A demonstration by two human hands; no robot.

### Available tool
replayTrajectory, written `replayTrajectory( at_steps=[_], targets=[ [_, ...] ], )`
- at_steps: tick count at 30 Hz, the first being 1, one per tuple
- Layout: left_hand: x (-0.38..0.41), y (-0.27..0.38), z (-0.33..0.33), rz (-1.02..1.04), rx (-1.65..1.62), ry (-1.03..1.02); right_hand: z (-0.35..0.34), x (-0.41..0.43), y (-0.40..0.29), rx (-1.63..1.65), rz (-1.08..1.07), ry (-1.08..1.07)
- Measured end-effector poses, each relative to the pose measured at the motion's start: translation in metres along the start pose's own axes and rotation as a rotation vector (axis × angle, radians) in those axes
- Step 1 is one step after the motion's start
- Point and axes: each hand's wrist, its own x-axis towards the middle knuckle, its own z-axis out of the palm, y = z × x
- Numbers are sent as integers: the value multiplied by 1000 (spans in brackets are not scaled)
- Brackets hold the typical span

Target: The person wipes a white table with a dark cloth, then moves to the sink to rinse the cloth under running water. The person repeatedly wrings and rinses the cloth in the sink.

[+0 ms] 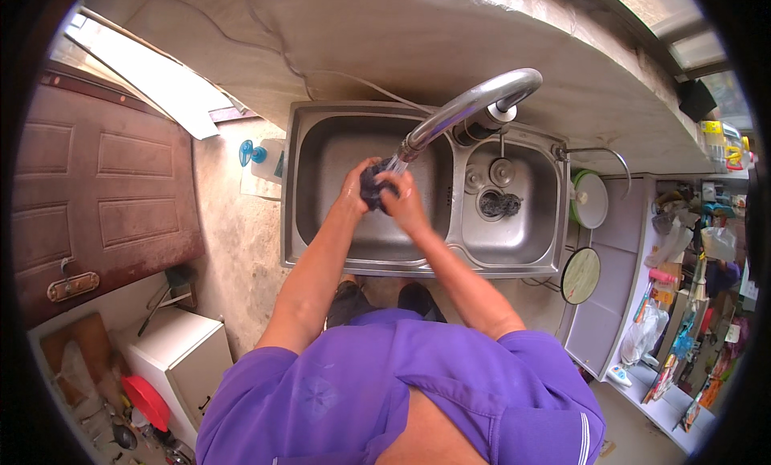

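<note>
A dark wet cloth [368, 192] is bunched between my hands over the large left basin of the stainless steel double sink [325, 224]. My left hand [352, 187] grips it from the left side. My right hand [405, 201], slightly blurred, holds it from the right with curled fingers. Water runs from the spout of the chrome gooseneck faucet [443, 121] onto the cloth and my right fingers. Part of the cloth is hidden behind the fingers.
In the right basin a steel wool scrubber [511, 205] lies by the drain, near two round strainer lids [501, 172]. A pump bottle [268, 158] stands left of the sink. A slim second tap [602, 153], a green-rimmed round lid [589, 200] and crowded shelves [638, 224] are to the right.
</note>
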Motion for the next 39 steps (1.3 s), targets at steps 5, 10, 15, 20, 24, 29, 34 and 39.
replayTrajectory(
  at_steps=[5, 10, 15, 20, 24, 29, 34, 39],
  targets=[
    [20, -16, -21, -230, -313, -492, 24, -1, -54, -346, -78, 262],
    [-7, -20, 42, 147, -49, 279, 18, 45, -6, -270, 296, 173],
    [10, -34, 20, 149, 47, 156, 17, 54, 135, 489, 840, 1],
    [-3, -18, -5, 392, 194, 17, -34, 39, -11, 1286, 1301, -363],
    [-20, -8, 0, 180, 345, 64, -37, 51, 40, 793, 932, -212],
    [3, -5, -26, -48, -53, -6, 11, 6, -3, -4, -19, -124],
    [22, -19, -30, -148, -109, -504, 27, -13, -54, -262, -171, 54],
    [12, -37, 0, 153, -13, 151, 24, 39, 30, -214, 253, 94]
  ],
)
